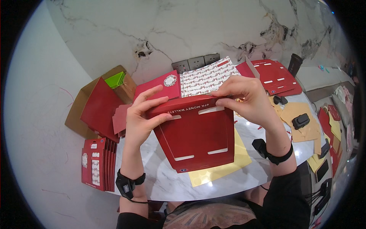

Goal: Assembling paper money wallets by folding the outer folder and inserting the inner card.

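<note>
A red cardboard packaging card (194, 133) with white slots and white print hangs tilted in front of me, its top edge folded into a narrow flap. My right hand (240, 95) pinches the right part of this fold between thumb and fingers. At the left part of the fold, my left hand (143, 114) holds the card, thumb on the front face and fingers partly spread along the top edge. Beneath the card, a yellow sheet with round stickers (221, 171) lies on the white marbled table (152, 179); the card covers part of it.
Behind lie a red wallet with a white rosette (162, 86) and white patterned wallets (207, 78). Red cards (276, 76) are stacked back right, beside a dark cup (294, 65). Brown paper pieces (297, 110) lie right. At left stand a cardboard box (82, 110) and several filled red packs (93, 164).
</note>
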`<state>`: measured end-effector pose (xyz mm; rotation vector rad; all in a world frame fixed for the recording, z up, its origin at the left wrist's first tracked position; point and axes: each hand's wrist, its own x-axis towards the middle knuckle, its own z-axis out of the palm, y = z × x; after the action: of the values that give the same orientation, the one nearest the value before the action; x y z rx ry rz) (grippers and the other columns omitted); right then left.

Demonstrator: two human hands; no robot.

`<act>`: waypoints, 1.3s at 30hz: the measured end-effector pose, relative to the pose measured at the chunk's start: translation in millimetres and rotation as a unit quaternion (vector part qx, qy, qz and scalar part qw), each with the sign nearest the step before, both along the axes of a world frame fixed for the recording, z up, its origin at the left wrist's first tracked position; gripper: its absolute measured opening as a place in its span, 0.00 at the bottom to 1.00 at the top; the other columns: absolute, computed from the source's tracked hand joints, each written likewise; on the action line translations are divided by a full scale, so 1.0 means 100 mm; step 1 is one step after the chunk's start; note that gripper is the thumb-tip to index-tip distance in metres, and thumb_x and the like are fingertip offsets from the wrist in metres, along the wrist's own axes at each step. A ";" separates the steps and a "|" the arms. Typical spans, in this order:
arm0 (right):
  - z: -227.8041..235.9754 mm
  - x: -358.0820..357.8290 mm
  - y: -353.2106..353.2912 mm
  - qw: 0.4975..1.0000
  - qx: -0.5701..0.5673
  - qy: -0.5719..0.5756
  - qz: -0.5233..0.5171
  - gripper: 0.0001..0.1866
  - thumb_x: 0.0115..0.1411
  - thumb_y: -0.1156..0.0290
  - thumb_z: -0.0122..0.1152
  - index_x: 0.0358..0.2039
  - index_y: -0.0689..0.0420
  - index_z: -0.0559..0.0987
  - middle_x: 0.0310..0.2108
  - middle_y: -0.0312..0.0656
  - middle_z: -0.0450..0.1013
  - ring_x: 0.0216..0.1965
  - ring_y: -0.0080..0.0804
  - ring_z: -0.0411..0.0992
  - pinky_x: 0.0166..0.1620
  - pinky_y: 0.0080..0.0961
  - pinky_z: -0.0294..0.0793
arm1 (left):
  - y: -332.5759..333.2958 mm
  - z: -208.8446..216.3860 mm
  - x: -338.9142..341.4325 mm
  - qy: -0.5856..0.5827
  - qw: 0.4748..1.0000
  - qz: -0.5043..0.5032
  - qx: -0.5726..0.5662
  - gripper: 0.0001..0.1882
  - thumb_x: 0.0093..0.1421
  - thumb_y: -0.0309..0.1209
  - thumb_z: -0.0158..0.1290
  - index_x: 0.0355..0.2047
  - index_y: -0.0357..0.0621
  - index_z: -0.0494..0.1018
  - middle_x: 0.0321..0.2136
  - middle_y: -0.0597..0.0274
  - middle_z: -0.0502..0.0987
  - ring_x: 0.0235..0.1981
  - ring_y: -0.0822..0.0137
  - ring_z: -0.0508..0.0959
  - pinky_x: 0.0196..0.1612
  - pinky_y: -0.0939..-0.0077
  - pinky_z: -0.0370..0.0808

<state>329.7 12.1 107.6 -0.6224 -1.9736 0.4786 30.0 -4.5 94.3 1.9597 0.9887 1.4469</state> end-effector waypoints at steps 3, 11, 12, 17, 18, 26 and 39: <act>-0.02 -0.01 0.01 0.997 -0.067 0.035 -0.003 0.07 0.52 0.79 0.68 0.34 0.63 0.84 0.28 0.40 0.77 0.30 0.29 0.75 0.32 0.24 0.73 | 0.01 -0.02 -0.03 0.017 0.997 -0.020 -0.067 0.20 0.50 0.17 0.65 0.45 0.34 0.80 0.45 0.53 0.79 0.46 0.66 0.79 0.44 0.77 0.81; 0.06 0.08 0.04 0.995 -0.087 -0.042 -0.011 0.11 0.54 0.80 0.68 0.39 0.62 0.83 0.34 0.39 0.77 0.36 0.23 0.75 0.37 0.18 0.77 | -0.04 0.03 0.04 -0.047 0.991 -0.006 -0.125 0.14 0.51 0.18 0.66 0.39 0.32 0.81 0.32 0.58 0.83 0.32 0.73 0.81 0.36 0.82 0.80; 0.05 0.07 0.03 0.995 -0.089 -0.042 -0.011 0.11 0.54 0.80 0.68 0.39 0.62 0.83 0.34 0.39 0.77 0.36 0.23 0.75 0.37 0.18 0.77 | -0.04 0.01 0.06 -0.047 0.991 -0.006 -0.127 0.14 0.51 0.18 0.66 0.39 0.32 0.81 0.32 0.58 0.83 0.32 0.73 0.81 0.36 0.82 0.80; 0.03 0.01 -0.01 0.999 -0.025 -0.042 0.024 0.12 0.54 0.77 0.69 0.41 0.59 0.85 0.33 0.40 0.78 0.34 0.25 0.75 0.33 0.21 0.73 | -0.09 -0.04 0.17 -0.084 0.987 -0.013 -0.137 0.11 0.52 0.18 0.65 0.37 0.32 0.82 0.32 0.57 0.83 0.32 0.73 0.81 0.36 0.81 0.80; 0.04 -0.02 -0.03 0.999 -0.031 -0.035 0.006 0.09 0.55 0.77 0.69 0.38 0.60 0.85 0.29 0.39 0.78 0.32 0.26 0.75 0.33 0.21 0.72 | -0.11 -0.03 0.15 -0.070 0.989 -0.015 -0.128 0.11 0.51 0.18 0.66 0.37 0.32 0.82 0.32 0.57 0.83 0.31 0.73 0.81 0.36 0.81 0.79; 0.05 -0.02 -0.04 0.998 -0.053 -0.024 -0.009 0.05 0.56 0.76 0.66 0.33 0.62 0.84 0.25 0.40 0.77 0.28 0.24 0.74 0.31 0.21 0.71 | -0.08 -0.03 0.03 -0.113 0.971 -0.092 -0.188 0.12 0.64 0.30 0.57 0.42 0.32 0.81 0.33 0.57 0.83 0.32 0.73 0.82 0.37 0.81 0.79; 0.07 0.01 0.06 0.978 0.158 -0.035 -0.129 0.17 0.55 0.73 0.69 0.46 0.60 0.81 0.47 0.43 0.76 0.43 0.32 0.74 0.43 0.27 0.73 | -0.10 0.07 -0.01 -0.040 0.963 -0.163 -0.212 0.22 0.73 0.39 0.43 0.57 0.33 0.70 0.43 0.58 0.80 0.42 0.75 0.79 0.43 0.83 0.76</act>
<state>330.7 17.6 114.7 -0.6858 -1.9453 -0.0175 28.6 -14.9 101.4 1.6424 0.8127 1.0244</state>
